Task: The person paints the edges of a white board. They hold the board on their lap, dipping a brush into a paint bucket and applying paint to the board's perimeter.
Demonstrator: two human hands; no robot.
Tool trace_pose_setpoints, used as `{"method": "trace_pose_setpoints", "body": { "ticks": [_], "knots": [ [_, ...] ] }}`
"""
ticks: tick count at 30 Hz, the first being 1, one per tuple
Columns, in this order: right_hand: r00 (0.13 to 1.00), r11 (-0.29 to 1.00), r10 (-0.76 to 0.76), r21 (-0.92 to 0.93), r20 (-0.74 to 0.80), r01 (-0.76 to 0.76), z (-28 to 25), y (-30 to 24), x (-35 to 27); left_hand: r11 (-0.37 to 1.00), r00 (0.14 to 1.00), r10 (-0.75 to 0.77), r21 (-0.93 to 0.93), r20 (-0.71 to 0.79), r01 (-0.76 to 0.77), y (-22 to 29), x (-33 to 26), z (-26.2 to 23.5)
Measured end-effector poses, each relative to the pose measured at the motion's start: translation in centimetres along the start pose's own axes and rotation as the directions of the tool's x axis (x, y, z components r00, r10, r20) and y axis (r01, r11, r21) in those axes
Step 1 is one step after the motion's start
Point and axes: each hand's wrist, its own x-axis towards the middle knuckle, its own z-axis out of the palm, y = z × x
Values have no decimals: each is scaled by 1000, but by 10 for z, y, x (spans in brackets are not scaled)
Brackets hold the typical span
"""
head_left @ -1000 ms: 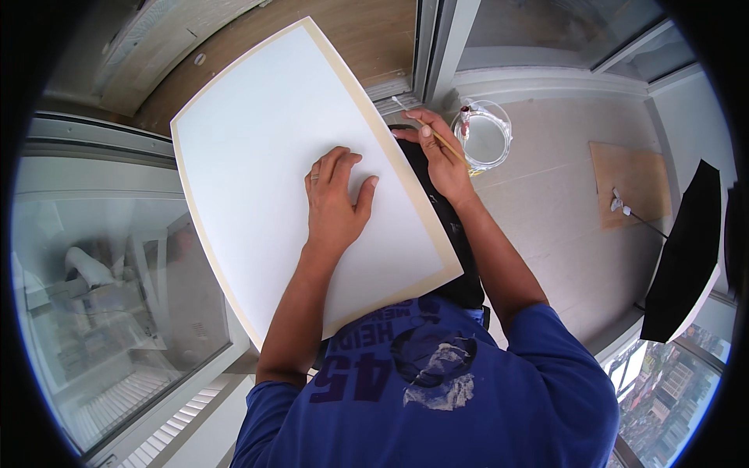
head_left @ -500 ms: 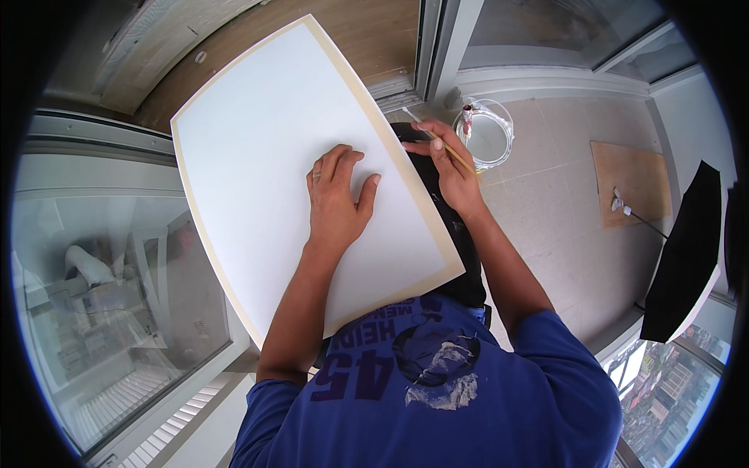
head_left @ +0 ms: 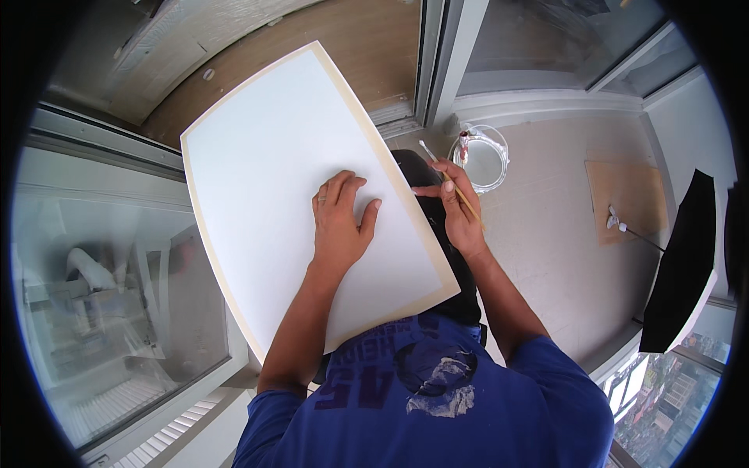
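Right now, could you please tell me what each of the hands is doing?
Left hand: open, flat on the white board.
Right hand: closed on a thin paintbrush.

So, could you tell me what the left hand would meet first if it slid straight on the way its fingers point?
The left hand lies flat on the white panel, fingers pointing toward its far top edge. It would cross only bare white surface, then the beige border, then the wooden floor beyond, though depth there is unclear.

Matt white board [head_left: 273, 171] with tan edge, wooden-handled brush [head_left: 452, 186], glossy clear plastic bucket [head_left: 480, 160], smooth grey floor [head_left: 546, 257]
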Motion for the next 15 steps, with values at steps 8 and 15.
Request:
{"method": "trace_pose_setpoints", "body": {
  "ticks": [8,15],
  "knots": [
    [971,985,-110,-153,-213,78,-19,24,12,998,997,38,-56,-60,-41,-8,2,8],
    [997,899,-24,-438,-71,-9,-47,84,22,996,998,21,-83,-57,-26,-8,-1,3]
  ]
}}
